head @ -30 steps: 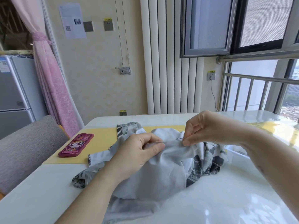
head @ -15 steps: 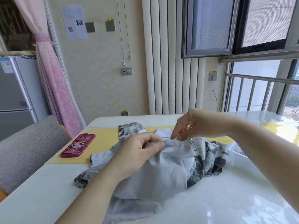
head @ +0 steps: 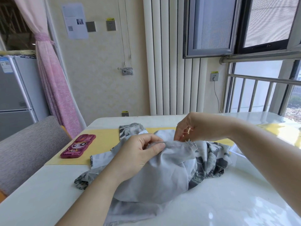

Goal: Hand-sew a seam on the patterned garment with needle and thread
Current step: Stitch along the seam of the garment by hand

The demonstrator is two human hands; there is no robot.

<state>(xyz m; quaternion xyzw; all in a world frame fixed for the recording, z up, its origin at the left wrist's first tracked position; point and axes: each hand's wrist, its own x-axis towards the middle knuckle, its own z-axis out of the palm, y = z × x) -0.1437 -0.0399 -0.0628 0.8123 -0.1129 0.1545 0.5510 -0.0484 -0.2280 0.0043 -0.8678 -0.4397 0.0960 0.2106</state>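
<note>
Within the last second the right hand had slid left along the raised fold toward the left hand, probably driving the needle, too thin to see, into another stitch. Its fingertips pinched the fold's edge. The left hand pinched the patterned garment, heaped mid-bench.

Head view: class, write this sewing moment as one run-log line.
left hand: pinches fold of grey patterned fabric garment | right hand: fingertips at frayed seam edge, grip unclear | support: white glossy table
</note>
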